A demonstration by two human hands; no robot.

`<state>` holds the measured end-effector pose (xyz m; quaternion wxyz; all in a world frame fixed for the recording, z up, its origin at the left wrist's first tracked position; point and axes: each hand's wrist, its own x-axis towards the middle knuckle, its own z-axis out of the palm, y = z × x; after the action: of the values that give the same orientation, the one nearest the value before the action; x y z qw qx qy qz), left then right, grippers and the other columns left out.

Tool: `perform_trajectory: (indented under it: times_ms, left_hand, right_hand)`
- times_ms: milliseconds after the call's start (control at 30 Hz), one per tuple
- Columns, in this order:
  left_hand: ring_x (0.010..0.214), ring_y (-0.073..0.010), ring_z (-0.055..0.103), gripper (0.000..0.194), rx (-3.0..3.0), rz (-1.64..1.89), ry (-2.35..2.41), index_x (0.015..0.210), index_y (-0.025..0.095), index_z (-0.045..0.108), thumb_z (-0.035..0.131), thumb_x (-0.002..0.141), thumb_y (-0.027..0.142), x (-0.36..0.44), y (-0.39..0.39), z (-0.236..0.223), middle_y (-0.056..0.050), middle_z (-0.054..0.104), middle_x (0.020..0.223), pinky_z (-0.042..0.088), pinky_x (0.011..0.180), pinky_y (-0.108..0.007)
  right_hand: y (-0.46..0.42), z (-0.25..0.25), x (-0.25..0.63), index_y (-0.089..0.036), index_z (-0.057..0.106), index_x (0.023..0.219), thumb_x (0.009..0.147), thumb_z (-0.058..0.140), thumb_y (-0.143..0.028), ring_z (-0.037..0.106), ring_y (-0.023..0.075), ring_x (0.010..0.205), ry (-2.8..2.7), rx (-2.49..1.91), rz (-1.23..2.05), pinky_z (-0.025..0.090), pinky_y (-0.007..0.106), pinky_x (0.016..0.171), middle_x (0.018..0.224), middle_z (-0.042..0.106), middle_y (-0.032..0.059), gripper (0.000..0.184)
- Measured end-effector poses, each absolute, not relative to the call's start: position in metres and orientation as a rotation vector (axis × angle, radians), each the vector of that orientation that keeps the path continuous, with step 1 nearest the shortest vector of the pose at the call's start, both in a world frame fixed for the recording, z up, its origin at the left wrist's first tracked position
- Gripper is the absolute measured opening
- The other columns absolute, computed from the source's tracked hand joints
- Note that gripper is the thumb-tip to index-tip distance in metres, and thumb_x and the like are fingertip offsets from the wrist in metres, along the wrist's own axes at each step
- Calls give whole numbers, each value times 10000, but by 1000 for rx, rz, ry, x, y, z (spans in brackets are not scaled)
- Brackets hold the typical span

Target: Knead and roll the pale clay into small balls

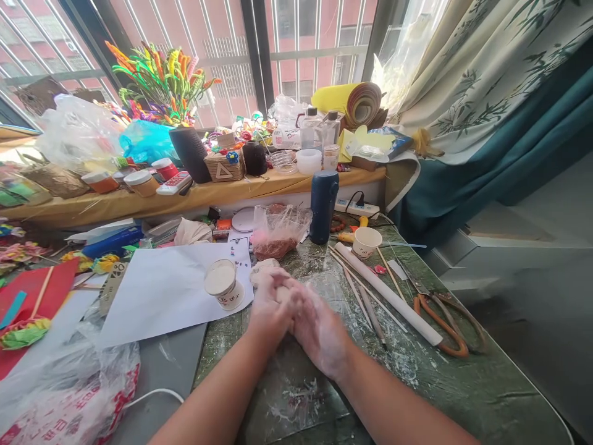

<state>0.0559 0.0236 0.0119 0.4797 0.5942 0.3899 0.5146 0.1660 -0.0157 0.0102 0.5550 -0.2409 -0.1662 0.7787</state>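
Note:
My left hand (pixel 270 309) and my right hand (pixel 320 330) are pressed together over the middle of the table, both whitened with powder. Between their curled fingers shows a small pale lump of clay (pixel 281 294); most of it is hidden by the fingers. Just beyond the left fingers lies a larger off-white clay lump (pixel 262 271), partly covered by that hand. To the left, a paper cup (pixel 230 298) topped with a pale, round mass stands on a white paper sheet (pixel 157 290). The right hand is slightly blurred.
Right of my hands lie a white rolling pin (pixel 389 293), thin sticks (pixel 359 300) and large scissors (pixel 445 315). Behind stand a dark blue cylinder (pixel 323 207), a bagged reddish block (pixel 275 244) and another paper cup (pixel 367 242). A crumpled plastic bag (pixel 78 395) occupies the near left.

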Motion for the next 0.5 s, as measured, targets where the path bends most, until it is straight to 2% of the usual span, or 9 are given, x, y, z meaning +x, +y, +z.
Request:
perform_trajectory:
  times_ms: [33, 67, 100, 167, 200, 267, 367, 500]
  left_hand:
    - [831, -241, 667, 491, 1657, 1191, 892, 1220, 277, 584, 742, 810, 496, 54, 21, 13, -36, 706, 920, 526, 867, -442]
    - [1014, -309, 666, 583, 1842, 1114, 845, 1299, 285, 580, 759, 788, 501, 53, 19, 14, -67, 727, 1026, 441, 1030, -533]
    - [1198, -370, 604, 645, 2000, 1031, 813, 1356, 294, 575, 769, 776, 500, 53, 18, 15, -93, 727, 1144, 294, 1149, -597]
    - [1451, -421, 381, 646, 2217, 877, 818, 1408, 322, 574, 745, 809, 492, 53, 18, 19, -105, 651, 1381, 8, 1221, -636]
    - [1509, -421, 282, 624, 2277, 828, 849, 1418, 336, 573, 724, 832, 489, 53, 19, 20, -96, 579, 1481, -68, 1216, -634]
    - [1551, -422, 165, 620, 2339, 772, 922, 1422, 346, 576, 717, 841, 508, 55, 21, 21, -72, 422, 1612, -120, 1207, -636]
    - [1559, -450, 84, 724, 2395, 752, 998, 1452, 344, 549, 746, 795, 574, 56, 19, 21, -69, 270, 1681, -111, 1200, -662]
    - [1552, -486, 22, 1047, 2499, 735, 1074, 1608, 293, 281, 722, 749, 697, 57, 10, 20, -139, 83, 1713, -31, 1193, -700]
  right_hand:
    - [-13, 13, 171, -244, 707, 1125, 915, 575, -608, 628, 270, 1232, -376, -522, 1858, 477, 445, 1054, 1156, 754, 68, 440]
    - [-11, 15, 176, -232, 727, 1045, 920, 552, -620, 661, 268, 1168, -351, -497, 1859, 497, 429, 1025, 1044, 774, 63, 443]
    - [-7, 15, 181, -224, 736, 989, 922, 544, -619, 686, 261, 1107, -319, -491, 1849, 512, 411, 1001, 960, 779, 56, 444]
    - [-1, 14, 191, -209, 744, 951, 925, 550, -594, 713, 247, 1025, -264, -519, 1820, 529, 388, 966, 910, 781, 55, 432]
    - [2, 13, 194, -200, 747, 958, 929, 556, -574, 717, 245, 1014, -259, -541, 1812, 532, 386, 957, 928, 785, 62, 421]
    - [6, 11, 197, -182, 748, 964, 927, 573, -546, 719, 256, 1020, -291, -585, 1814, 532, 398, 948, 953, 792, 79, 406]
    - [7, 10, 195, -183, 740, 913, 894, 624, -565, 718, 278, 1016, -359, -637, 1818, 529, 421, 932, 880, 791, 80, 400]
    - [6, 6, 196, -201, 722, 852, 848, 690, -587, 719, 272, 922, -466, -651, 1777, 538, 417, 872, 827, 775, 59, 388]
